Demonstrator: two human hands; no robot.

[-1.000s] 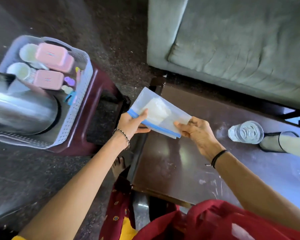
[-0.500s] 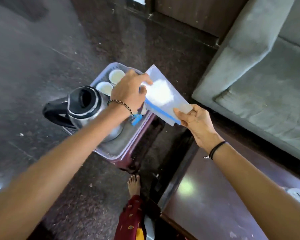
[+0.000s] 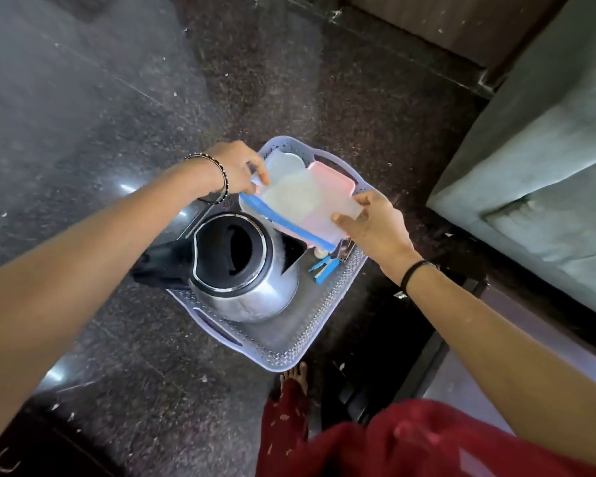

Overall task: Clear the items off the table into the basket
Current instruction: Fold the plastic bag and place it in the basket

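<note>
A clear zip bag with a blue seal strip and white contents hangs over the far part of the lilac perforated basket. My left hand pinches its left corner and my right hand pinches its right corner. The bag lies just above a pink lidded box inside the basket. A steel kettle with a black handle fills the basket's near left. A blue stapler lies beside the kettle. The dark table's corner shows at the right edge.
The basket rests over dark speckled floor. A grey-green sofa stands at the right. A white cup shows partly behind the bag. My bare foot and red clothing are near the basket's front corner.
Both hands carried the zip bag leftward from over the table to above the basket's far part. The view swung with them, so the table and its glass left the frame.
</note>
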